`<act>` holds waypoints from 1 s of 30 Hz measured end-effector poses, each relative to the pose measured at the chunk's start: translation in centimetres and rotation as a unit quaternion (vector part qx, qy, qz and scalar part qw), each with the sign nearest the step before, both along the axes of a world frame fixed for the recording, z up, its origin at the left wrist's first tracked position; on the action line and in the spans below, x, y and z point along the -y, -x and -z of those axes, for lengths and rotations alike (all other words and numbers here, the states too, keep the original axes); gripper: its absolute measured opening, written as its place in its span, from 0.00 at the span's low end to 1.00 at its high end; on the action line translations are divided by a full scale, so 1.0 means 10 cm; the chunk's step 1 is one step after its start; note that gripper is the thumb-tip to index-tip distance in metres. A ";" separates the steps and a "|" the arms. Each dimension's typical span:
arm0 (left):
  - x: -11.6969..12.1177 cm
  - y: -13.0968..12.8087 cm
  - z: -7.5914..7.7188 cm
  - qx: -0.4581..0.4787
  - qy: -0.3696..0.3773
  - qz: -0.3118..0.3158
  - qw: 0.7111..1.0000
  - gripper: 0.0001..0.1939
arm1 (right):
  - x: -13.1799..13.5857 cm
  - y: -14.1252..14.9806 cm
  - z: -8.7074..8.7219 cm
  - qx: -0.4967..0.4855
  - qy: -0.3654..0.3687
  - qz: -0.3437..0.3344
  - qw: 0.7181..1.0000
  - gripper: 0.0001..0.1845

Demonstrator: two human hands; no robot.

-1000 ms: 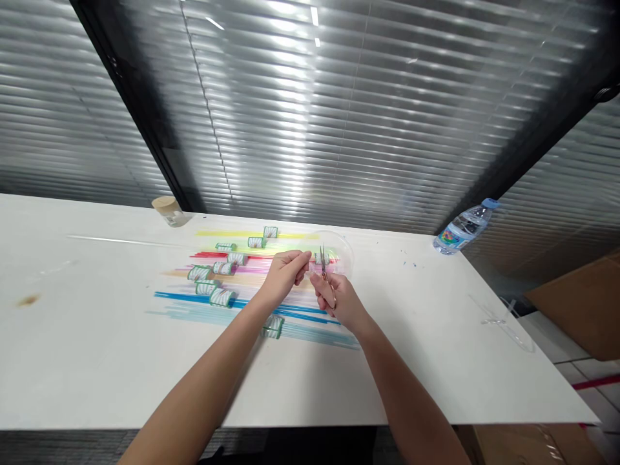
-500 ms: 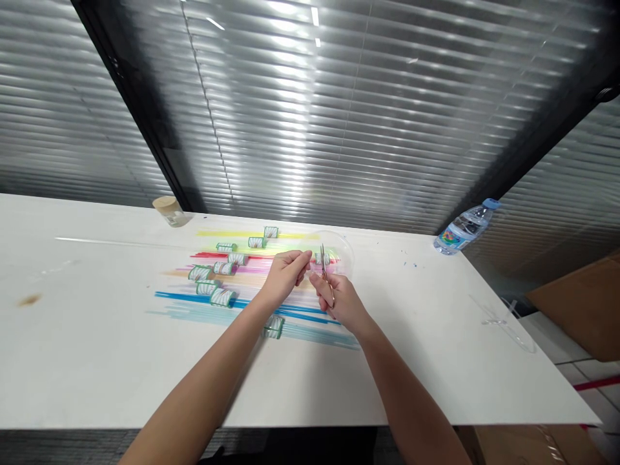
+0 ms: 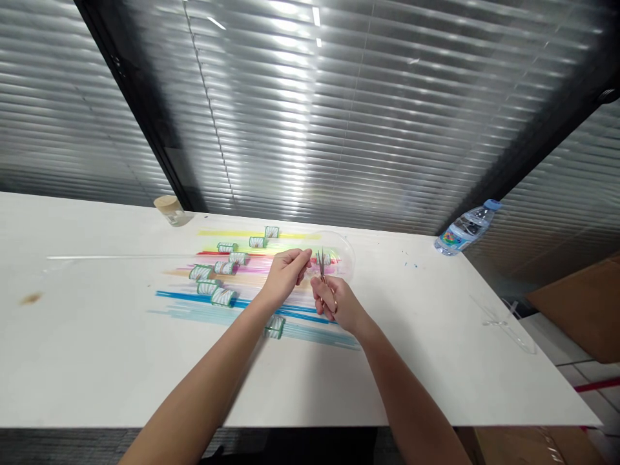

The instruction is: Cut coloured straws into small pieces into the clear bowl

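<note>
My left hand [image 3: 289,271] is closed in a pinch on a thin clear rod [image 3: 121,257], which stretches far out to the left above the table. In my right hand [image 3: 336,298] is a small pair of scissors [image 3: 322,266], fingers through the copper-coloured handles. The blades point away from me, slightly parted, just right of my left fingertips. Beneath both hands lie bundles of thin coloured rods: yellow, green, red, pink, orange, blue rods [image 3: 186,296] and pale blue rods [image 3: 314,334]. White-and-green wraps [image 3: 223,297] go around the bundles. Whatever is between my left fingertips is too small to make out.
A clear round plastic dish or lid [image 3: 349,248] lies beyond my hands. At the back stand a jar with a wooden lid [image 3: 170,210] and a water bottle [image 3: 462,231]. Tiny blue scraps [image 3: 411,264] and a clear looped strip [image 3: 508,330] lie to the right.
The left end of the clear rod has swung toward me. The scissors have turned a little and their blades are further apart. My left hand has barely moved.
</note>
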State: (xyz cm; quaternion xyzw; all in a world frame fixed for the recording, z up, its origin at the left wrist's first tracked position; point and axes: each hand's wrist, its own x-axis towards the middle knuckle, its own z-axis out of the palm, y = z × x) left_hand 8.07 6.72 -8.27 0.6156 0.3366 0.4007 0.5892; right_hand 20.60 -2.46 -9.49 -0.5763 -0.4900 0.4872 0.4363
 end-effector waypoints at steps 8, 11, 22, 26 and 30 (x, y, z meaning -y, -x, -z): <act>0.02 0.00 0.03 -0.029 -0.009 0.040 0.999 0.22 | -0.02 0.00 0.04 0.001 -0.014 0.004 1.000 0.29; 0.03 0.00 0.02 -0.032 -0.011 0.055 0.998 0.22 | -0.02 0.01 0.03 0.007 -0.016 0.005 1.000 0.29; 0.04 0.00 0.00 -0.029 -0.015 0.058 0.998 0.22 | -0.03 0.02 0.03 0.001 -0.022 0.017 1.000 0.29; 0.02 -0.01 0.03 -0.032 -0.017 0.056 0.998 0.22 | -0.03 0.02 0.02 0.004 -0.024 0.016 1.000 0.29; 0.01 -0.01 0.05 -0.021 -0.010 0.051 0.998 0.22 | -0.03 0.01 0.02 -0.002 -0.027 0.020 0.999 0.28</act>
